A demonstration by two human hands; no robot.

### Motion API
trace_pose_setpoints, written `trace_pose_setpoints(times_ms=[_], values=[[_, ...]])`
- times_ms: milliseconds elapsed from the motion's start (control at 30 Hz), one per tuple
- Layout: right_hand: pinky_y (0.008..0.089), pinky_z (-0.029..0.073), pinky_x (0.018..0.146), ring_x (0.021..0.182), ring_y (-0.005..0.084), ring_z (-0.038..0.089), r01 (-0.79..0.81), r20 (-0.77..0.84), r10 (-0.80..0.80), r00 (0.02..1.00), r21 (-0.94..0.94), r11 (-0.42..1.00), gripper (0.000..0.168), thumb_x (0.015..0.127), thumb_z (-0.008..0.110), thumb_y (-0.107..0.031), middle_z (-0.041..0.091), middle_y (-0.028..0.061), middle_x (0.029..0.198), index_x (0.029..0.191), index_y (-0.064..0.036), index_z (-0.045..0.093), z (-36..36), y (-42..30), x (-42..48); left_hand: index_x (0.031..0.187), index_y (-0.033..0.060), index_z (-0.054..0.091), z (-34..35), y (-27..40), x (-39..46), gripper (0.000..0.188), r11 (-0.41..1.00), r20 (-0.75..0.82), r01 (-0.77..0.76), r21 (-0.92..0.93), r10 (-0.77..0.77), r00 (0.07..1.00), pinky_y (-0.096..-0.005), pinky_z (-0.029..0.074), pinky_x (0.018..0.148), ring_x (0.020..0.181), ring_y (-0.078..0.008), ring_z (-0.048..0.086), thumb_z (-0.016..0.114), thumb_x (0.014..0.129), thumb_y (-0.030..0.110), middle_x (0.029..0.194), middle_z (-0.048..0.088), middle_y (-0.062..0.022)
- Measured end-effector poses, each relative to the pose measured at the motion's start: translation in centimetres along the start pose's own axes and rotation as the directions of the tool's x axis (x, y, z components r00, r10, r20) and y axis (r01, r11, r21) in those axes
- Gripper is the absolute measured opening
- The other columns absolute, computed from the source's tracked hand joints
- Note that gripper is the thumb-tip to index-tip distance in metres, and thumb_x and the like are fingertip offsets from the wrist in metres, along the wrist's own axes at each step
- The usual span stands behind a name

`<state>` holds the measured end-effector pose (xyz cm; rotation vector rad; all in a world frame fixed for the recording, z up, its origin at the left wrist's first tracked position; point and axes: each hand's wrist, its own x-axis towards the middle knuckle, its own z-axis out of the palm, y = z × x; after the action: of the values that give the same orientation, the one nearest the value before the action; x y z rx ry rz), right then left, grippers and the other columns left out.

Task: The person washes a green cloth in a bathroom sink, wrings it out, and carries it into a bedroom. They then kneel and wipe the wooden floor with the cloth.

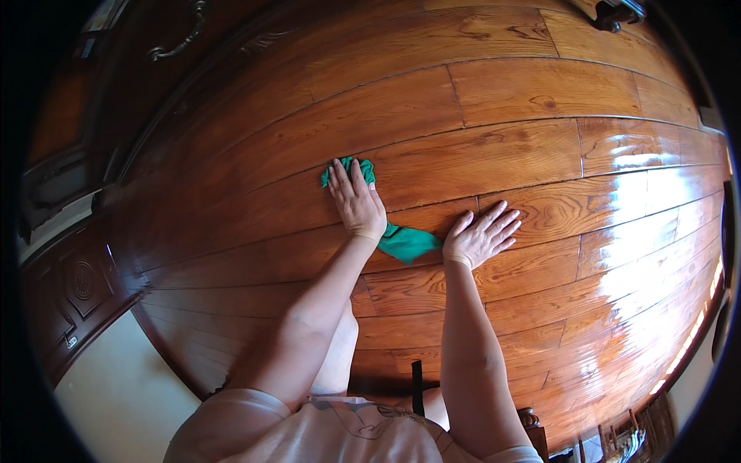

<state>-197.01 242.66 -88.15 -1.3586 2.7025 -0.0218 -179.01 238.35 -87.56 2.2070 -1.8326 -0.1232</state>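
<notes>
My left hand point(356, 205) is pressed down on a bunched green cloth point(367, 172) against the wooden floor point(509, 92). The cloth's crumpled edges stick out around the fingertips. Between my two hands, a flatter stretch of green cloth point(410, 244) lies on the boards; whether it joins the bunched part is hidden behind my left hand and wrist. Flat on the floor to the right, my right hand point(483, 236) has its fingers spread and holds nothing. Its wrist side is right by the tip of the flatter cloth.
Dark wooden furniture with a curved metal handle point(179, 40) stands at the upper left. A carved wooden panel point(81, 278) and a pale wall point(127, 364) are at the lower left. A dark furniture foot point(613, 16) shows at the top right. Bright glare covers the right-hand floorboards.
</notes>
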Motion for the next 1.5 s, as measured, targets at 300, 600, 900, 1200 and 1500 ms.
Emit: trace_pose_setpoints(times_ms=[300,600,900,1200,1500], values=[[0.0559,0.007,0.110,0.140,0.0380,0.007,-0.009,0.010,0.009,1.000,0.047,0.999,0.074,0.085,0.046,-0.041,0.010,0.0209,0.151,0.146,-0.008,0.018,-0.2,-0.3,0.0,0.126,0.0104,0.051,4.5,11.5,6.2,0.047,0.818,-0.040,-0.508,-0.270,0.518,0.855,-0.0443,0.040,0.092,0.108,-0.0351,0.046,0.064,0.080,0.014,0.120,0.045,-0.0171],[0.0563,0.007,0.110,0.140,0.0383,0.007,-0.025,0.003,0.025,1.000,0.061,0.998,0.074,0.084,0.047,-0.040,0.011,0.0209,0.151,0.146,-0.008,0.020,-0.2,-0.1,0.0,0.119,0.0107,0.055,4.4,13.3,6.6,0.045,0.802,-0.046,-0.536,-0.263,0.544,0.838,-0.0414,0.042,0.081,0.093,-0.0318,0.049,0.067,0.078,0.023,0.106,0.049,-0.0122],[0.0554,0.006,0.110,0.140,0.0381,0.007,-0.020,-0.003,0.020,1.000,0.053,0.998,0.074,0.085,0.047,-0.040,0.011,0.0208,0.151,0.146,-0.008,0.019,-0.3,0.0,0.0,0.118,0.0089,0.056,3.3,8.2,6.5,0.043,0.769,-0.063,-0.561,-0.305,0.572,0.818,-0.0410,0.044,0.087,0.097,-0.0306,0.051,0.066,0.078,0.022,0.103,0.053,-0.0114],[0.0542,0.007,0.111,0.140,0.0371,0.007,-0.016,-0.006,0.016,1.000,0.039,0.999,0.073,0.086,0.045,-0.040,0.011,0.0202,0.151,0.146,-0.009,0.019,-0.2,-0.1,0.1,0.121,0.0085,0.056,0.1,0.1,4.5,0.043,0.896,-0.032,-0.425,-0.125,0.425,0.905,-0.0426,0.041,0.089,0.101,-0.0331,0.050,0.062,0.081,0.022,0.112,0.053,-0.0129],[0.0528,0.007,0.111,0.140,0.0363,0.006,-0.011,-0.005,0.011,1.000,-0.003,1.000,0.071,0.088,0.041,-0.042,0.010,0.0186,0.152,0.147,-0.011,0.016,-0.1,-0.2,-0.1,0.139,0.0042,0.036,-4.2,-5.0,3.7,0.055,0.890,-0.008,-0.262,-0.373,0.280,0.960,-0.0404,0.033,0.104,0.124,-0.0344,0.042,0.050,0.087,0.013,0.137,0.043,-0.0182]])
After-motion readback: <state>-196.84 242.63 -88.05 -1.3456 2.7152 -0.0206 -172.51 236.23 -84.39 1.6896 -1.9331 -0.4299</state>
